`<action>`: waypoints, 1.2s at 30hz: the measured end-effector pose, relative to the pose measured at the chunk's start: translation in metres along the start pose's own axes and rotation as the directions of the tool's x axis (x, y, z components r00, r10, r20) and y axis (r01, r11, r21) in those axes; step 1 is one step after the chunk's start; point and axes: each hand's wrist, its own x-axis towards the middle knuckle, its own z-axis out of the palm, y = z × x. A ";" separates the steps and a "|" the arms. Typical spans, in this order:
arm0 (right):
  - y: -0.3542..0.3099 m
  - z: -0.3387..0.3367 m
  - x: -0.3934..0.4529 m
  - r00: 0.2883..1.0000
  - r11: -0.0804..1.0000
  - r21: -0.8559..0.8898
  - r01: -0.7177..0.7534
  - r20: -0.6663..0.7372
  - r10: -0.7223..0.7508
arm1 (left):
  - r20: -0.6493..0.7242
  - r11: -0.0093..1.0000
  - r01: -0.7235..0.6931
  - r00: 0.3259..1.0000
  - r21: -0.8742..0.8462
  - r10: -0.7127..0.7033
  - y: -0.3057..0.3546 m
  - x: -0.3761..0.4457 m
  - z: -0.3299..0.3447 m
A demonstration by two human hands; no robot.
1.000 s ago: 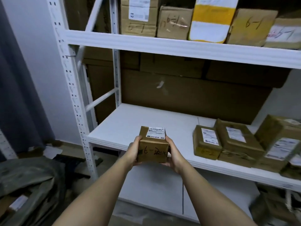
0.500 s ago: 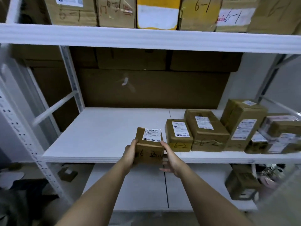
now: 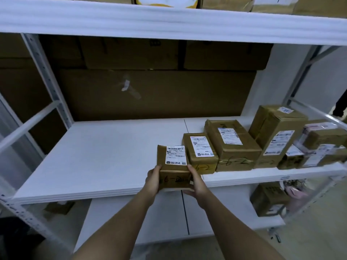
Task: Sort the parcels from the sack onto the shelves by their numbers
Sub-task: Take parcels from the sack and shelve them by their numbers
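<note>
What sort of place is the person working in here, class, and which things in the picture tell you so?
Most likely a parcel sorting or storage room. White metal shelving holds a row of brown parcels with printed shipping labels and handwritten numbers, and both hands hold another labelled parcel at the shelf edge.

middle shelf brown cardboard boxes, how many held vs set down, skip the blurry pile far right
held by left hand and right hand: 1 brown cardboard box
set down on the white shelf: 4 brown cardboard boxes
total: 5
</note>
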 end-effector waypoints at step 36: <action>-0.001 -0.008 0.048 0.973 0.976 -0.117 -0.184 -0.163 0.164 | -0.238 0.995 0.096 0.967 0.005 -0.092 0.016 0.048 0.014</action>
